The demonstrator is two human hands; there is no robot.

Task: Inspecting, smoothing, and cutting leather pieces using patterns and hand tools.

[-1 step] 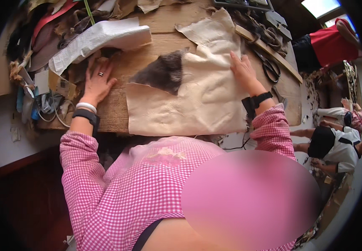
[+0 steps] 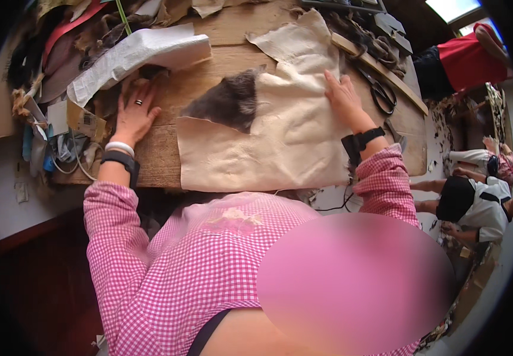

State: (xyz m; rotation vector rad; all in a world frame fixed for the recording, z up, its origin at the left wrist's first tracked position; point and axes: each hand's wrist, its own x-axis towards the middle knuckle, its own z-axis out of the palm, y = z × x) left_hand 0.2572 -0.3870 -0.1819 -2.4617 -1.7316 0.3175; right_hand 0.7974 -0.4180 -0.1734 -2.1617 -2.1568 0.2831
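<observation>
A cream-coloured hide (image 2: 295,124) lies spread on the wooden table (image 2: 232,56) before me, skin side up. At its left a dark grey-brown patch of fur (image 2: 226,101) shows; I cannot tell whether this is a folded part or another piece. My right hand (image 2: 349,104) rests on the hide's right edge, fingers stretched out. Flat on the bare wood to the left lies my left hand (image 2: 135,115), its fingers spread and holding nothing. Just beyond its fingertips is a white textured sheet (image 2: 143,58), partly curled.
Black-handled scissors (image 2: 383,98) and a wooden strip (image 2: 381,72) lie at the right. Fur scraps (image 2: 366,44) heap behind them. Leather and fur pieces (image 2: 60,65) crowd the far left. Beyond the table's right side are people, one in a red shirt (image 2: 469,68).
</observation>
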